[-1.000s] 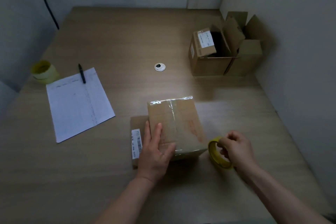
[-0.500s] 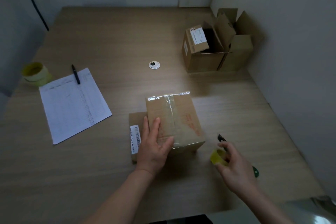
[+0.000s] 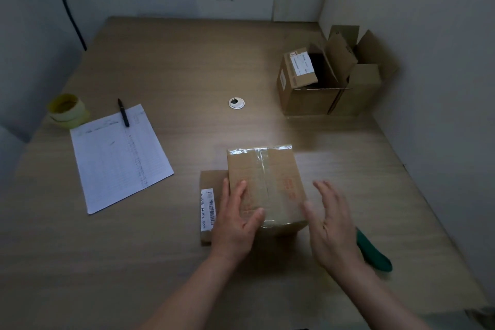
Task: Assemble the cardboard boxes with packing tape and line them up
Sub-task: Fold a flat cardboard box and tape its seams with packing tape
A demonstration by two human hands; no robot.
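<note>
A taped cardboard box (image 3: pixel 270 171) stands on the wooden table (image 3: pixel 187 61) near the front middle, clear tape running across its top. My left hand (image 3: pixel 235 218) rests flat on its near left corner, fingers straight and thumb on the top face. My right hand (image 3: pixel 330 225) hovers open just right of the box, fingers spread, holding nothing. A flat cardboard piece with a barcode label (image 3: pixel 207 209) lies under the box's left side. A green-handled object (image 3: pixel 373 253) lies on the table behind my right hand.
Two open cardboard boxes (image 3: pixel 329 80) stand at the back right against the wall. A yellow tape roll (image 3: pixel 68 110) sits at the far left beside a printed sheet (image 3: pixel 117 155) with a black pen (image 3: pixel 123 112). A round cable grommet (image 3: pixel 236 103) is mid-table.
My right hand held a yellow tape roll earlier; now it is empty and open beside the box. The left hand stays on the box.
</note>
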